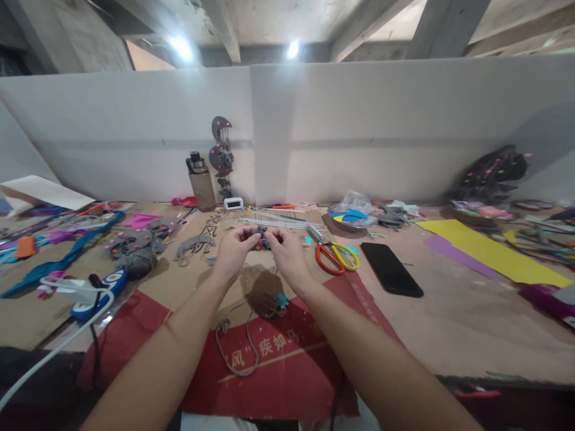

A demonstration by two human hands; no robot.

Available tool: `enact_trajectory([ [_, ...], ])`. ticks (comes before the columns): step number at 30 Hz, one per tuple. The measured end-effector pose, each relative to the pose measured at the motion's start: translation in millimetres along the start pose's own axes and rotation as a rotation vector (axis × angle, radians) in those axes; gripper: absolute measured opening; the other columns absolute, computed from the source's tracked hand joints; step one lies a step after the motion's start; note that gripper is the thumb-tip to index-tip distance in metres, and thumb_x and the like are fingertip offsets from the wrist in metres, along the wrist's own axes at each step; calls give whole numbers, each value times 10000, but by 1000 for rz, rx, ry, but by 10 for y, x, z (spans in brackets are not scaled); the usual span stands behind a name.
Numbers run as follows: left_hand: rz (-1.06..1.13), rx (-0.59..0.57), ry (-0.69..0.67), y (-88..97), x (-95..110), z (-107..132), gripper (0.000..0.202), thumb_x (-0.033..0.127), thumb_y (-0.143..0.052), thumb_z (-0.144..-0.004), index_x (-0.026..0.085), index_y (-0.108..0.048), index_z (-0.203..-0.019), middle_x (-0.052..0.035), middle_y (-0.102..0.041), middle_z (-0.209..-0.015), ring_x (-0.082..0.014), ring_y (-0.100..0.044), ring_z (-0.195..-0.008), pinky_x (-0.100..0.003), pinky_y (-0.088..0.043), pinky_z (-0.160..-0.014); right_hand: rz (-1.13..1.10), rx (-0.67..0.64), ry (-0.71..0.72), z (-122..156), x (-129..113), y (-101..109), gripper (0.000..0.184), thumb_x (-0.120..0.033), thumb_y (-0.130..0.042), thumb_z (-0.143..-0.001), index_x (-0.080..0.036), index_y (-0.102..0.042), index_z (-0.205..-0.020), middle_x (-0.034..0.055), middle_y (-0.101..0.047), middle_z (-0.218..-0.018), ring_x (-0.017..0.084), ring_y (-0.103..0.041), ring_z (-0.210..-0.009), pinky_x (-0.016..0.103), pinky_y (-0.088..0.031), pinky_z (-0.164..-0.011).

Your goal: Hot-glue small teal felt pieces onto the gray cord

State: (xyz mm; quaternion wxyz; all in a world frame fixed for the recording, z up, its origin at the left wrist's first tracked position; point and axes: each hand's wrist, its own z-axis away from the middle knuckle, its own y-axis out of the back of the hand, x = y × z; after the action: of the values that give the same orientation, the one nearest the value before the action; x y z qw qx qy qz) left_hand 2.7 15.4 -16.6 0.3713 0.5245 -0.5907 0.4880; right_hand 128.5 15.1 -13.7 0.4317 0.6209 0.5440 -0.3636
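Observation:
My left hand [234, 250] and my right hand [287, 254] meet above the cardboard sheet [188, 287], fingers pinched together on a small dark grey craft piece [260, 233] held between them. Both sets of fingers are closed on it. Below my hands a grey cord [233, 353] loops over the red printed part of the cardboard, beside a dark piece with a teal bit [275, 299]. Red and yellow scissors [332, 254] lie just right of my right hand. A grey felt cutout [194, 245] lies left of my left hand.
A black phone [390, 269] lies right of the scissors. A water bottle [201, 182] and a hanging grey ornament [220, 155] stand at the white partition. A glue gun with white cable [99, 287] sits left; yellow and purple sheets [485, 248] lie right, among scattered felt pieces.

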Motion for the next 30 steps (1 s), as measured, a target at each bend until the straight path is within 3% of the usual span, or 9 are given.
enact_trajectory([
  [20,-141,-33,-84,-24,11,27,185,260,-697,-651,139,-656,-786,-28,-647,-731,-129,-586,-665,-272,-479,-680,-9,31,-53,-27,34,3,155,-321,-536,-712,-182,-550,-646,-18,-568,-606,118,-486,-556,241,-377,-548],
  [26,-79,-39,-87,-37,-16,27,188,246,-695,-657,136,-649,-801,-29,-645,-740,-122,-586,-660,-272,-487,-679,10,105,-82,-48,81,-15,201,-360,-582,-689,-186,-534,-776,-29,-530,-639,120,-479,-583,232,-369,-533],
  [30,18,-47,3,-48,-11,32,223,269,-717,-639,127,-641,-794,-33,-648,-724,-116,-591,-618,-285,-503,-670,-38,38,-76,-64,102,-11,174,-331,-553,-704,-175,-550,-783,-22,-538,-654,113,-473,-582,227,-370,-537],
])
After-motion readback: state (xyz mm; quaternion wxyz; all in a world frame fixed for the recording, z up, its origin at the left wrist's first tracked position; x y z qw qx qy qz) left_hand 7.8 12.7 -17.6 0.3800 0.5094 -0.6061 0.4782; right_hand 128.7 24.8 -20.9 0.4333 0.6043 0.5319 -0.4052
